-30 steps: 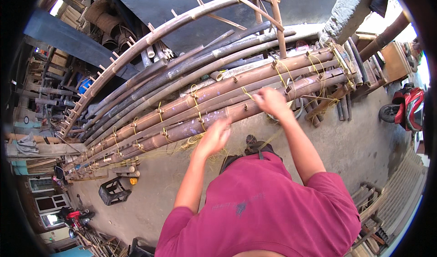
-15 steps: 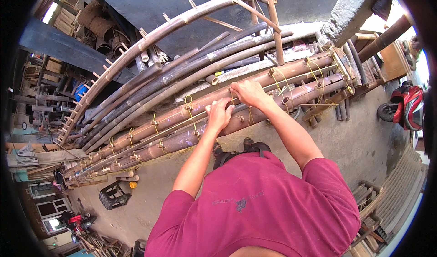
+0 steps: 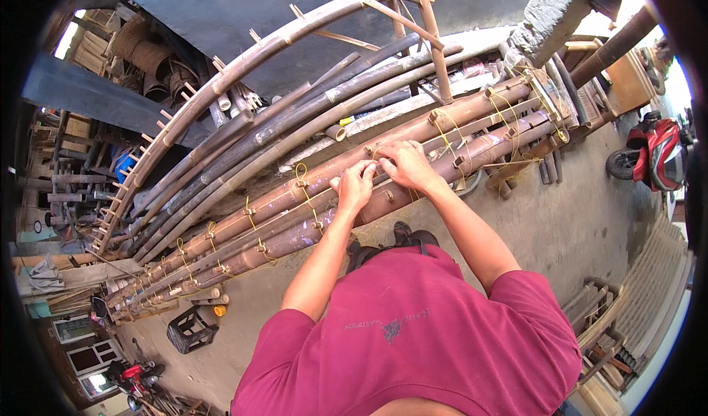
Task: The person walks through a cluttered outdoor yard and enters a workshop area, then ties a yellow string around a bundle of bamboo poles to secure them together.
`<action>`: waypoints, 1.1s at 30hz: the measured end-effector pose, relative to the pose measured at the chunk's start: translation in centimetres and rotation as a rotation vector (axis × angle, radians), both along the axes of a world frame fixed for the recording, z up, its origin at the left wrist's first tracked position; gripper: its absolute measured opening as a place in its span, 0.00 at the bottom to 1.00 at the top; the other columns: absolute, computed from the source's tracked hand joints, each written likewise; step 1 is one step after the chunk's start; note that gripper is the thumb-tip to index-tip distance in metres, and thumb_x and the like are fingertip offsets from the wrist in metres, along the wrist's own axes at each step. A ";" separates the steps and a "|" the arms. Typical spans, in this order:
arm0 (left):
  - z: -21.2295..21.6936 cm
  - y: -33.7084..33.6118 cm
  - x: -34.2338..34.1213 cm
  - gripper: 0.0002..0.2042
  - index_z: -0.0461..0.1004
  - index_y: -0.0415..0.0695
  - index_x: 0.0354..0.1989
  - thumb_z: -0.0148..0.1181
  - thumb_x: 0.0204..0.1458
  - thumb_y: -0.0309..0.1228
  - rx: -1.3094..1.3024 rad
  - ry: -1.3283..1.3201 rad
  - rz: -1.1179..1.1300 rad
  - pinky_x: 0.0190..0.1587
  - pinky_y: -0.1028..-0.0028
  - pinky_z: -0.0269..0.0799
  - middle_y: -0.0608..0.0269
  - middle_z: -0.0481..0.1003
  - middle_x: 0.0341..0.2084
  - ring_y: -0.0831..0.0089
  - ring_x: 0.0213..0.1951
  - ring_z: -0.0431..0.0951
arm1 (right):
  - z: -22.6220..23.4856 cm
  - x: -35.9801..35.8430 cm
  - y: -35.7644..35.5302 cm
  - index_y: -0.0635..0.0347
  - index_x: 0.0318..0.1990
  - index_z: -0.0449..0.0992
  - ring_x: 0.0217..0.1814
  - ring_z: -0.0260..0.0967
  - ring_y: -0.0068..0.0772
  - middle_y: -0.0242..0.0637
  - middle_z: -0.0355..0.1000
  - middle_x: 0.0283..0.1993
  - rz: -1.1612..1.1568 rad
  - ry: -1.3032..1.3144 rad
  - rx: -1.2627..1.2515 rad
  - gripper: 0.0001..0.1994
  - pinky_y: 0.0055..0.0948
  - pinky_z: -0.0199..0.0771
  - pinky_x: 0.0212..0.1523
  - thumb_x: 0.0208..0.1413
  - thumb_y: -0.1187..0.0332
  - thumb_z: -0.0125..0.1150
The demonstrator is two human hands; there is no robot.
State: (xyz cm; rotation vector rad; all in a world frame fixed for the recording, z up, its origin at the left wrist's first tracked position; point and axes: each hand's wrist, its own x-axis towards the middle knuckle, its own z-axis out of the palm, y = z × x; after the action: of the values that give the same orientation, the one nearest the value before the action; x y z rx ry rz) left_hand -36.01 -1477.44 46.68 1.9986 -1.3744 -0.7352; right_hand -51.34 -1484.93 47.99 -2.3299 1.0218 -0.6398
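Bamboo poles (image 3: pixel 294 233) above concrete floor (image 3: pixel 564 224)

Maroon shirt (image 3: pixel 435 342), short sleeves (image 3: pixel 516 302), dark print (image 3: pixel 391 332)

Behind the string-tied bamboo frame (image 3: pixel 295 227), bamboo poles (image 3: pixel 291 125) are stacked — before its left part a stool (image 3: pixel 180 334) is set, to its right a scooter (image 3: pixel 652 158).

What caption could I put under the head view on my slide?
Left hand beside right hand over bamboo poles looped with yellow cord, a red motorcycle parked at far right.
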 end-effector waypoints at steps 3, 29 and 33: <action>-0.2 -0.1 0.0 0.13 0.80 0.56 0.43 0.52 0.59 0.44 0.013 -0.025 -0.021 0.47 0.60 0.53 0.60 0.81 0.32 0.63 0.39 0.80 | -1.7 0.6 0.8 0.48 0.38 0.79 0.54 0.69 0.31 0.31 0.76 0.44 -0.092 -0.080 0.061 0.10 0.51 0.41 0.65 0.56 0.56 0.59; -0.1 -11.8 5.7 0.13 0.71 0.39 0.39 0.48 0.62 0.37 -0.283 0.199 0.096 0.38 0.60 0.71 0.50 0.77 0.29 0.57 0.32 0.78 | -0.3 -1.8 12.0 0.63 0.25 0.66 0.36 0.65 0.51 0.46 0.67 0.29 0.165 -0.150 0.161 0.09 0.46 0.67 0.40 0.51 0.67 0.53; -4.1 -12.2 4.8 0.13 0.71 0.42 0.43 0.46 0.59 0.37 -0.110 -0.181 -0.072 0.46 0.49 0.69 0.39 0.76 0.39 0.41 0.44 0.76 | 0.2 -1.9 13.1 0.63 0.30 0.71 0.41 0.69 0.47 0.45 0.71 0.34 0.055 -0.257 0.297 0.07 0.42 0.69 0.45 0.54 0.69 0.55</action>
State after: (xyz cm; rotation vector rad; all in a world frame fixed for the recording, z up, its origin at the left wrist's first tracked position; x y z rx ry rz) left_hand -31.20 -1489.69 42.59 1.9765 -1.5637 -0.5078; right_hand -53.24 -1471.82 48.20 -1.9541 0.8666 -0.6930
